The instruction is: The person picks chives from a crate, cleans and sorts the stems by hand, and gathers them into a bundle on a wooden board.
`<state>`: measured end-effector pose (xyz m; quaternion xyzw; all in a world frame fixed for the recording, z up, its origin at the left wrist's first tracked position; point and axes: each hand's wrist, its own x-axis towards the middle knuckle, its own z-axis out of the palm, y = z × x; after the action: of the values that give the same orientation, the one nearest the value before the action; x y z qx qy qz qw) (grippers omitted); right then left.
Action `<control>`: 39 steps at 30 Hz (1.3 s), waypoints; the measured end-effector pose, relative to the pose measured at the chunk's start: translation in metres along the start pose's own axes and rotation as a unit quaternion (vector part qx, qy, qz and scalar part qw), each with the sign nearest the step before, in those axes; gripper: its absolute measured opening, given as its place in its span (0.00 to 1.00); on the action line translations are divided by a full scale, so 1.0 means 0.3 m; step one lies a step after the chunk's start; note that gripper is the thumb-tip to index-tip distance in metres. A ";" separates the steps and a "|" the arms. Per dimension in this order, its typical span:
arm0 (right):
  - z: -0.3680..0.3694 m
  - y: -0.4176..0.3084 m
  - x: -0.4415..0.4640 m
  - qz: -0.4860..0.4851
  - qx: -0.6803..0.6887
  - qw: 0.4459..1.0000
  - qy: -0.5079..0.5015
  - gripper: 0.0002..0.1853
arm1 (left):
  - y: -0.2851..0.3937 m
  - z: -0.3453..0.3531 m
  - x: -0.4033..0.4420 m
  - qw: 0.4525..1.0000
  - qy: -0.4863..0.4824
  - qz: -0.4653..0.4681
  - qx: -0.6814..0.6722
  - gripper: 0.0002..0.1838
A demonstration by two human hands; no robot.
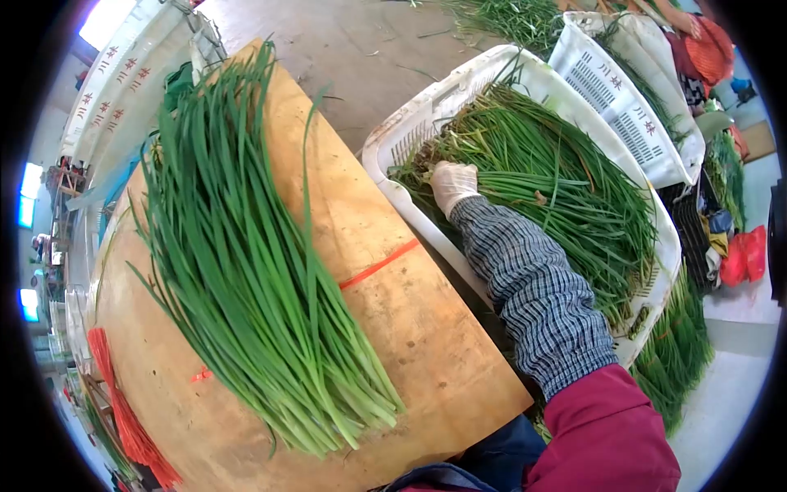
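Note:
My right hand (453, 185), in a thin pale glove, reaches into a white plastic crate (379, 156). Its fingers are closed around the root ends of some garlic chives (541, 185), which lie in a loose heap there. A checked sleeve cover (529, 287) wraps the forearm. On the wooden board (459, 344) to the left lies a large spread bundle of garlic chives (254, 254), pale stem ends towards me. Beneath this bundle runs a red tie (379, 264), its other end showing on the left side. My left hand is out of view.
A second white crate (611, 102) stands beyond the first. Red ties (123, 410) hang at the board's left edge. More chives (676, 353) lie right of the near crate, and others (516, 20) on the floor behind. Another person's arm (672, 16) shows at the top right.

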<state>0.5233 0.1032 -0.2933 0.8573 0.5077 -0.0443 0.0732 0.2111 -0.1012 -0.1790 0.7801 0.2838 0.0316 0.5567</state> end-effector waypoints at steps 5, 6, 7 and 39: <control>-0.224 0.127 -0.087 0.017 0.268 0.949 0.168 0.05 | -0.002 0.021 -0.015 0.999 0.013 0.028 0.019 0.13; -0.229 0.192 -0.072 0.017 0.231 0.946 0.226 0.06 | -0.001 0.031 -0.020 0.999 0.016 0.038 0.022 0.14; -0.327 0.242 -0.138 0.014 0.282 0.925 0.255 0.09 | 0.000 0.038 -0.025 0.998 0.018 0.049 0.027 0.14; -0.881 -0.238 -1.392 -0.503 0.243 0.620 0.550 0.17 | 0.595 -0.254 -0.389 0.555 -0.223 0.049 -0.800 0.24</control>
<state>0.2605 -0.1786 0.0242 0.3185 0.7761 0.2841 -0.4642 0.1584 -0.1311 0.0393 0.0084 -0.0308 0.0979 0.9947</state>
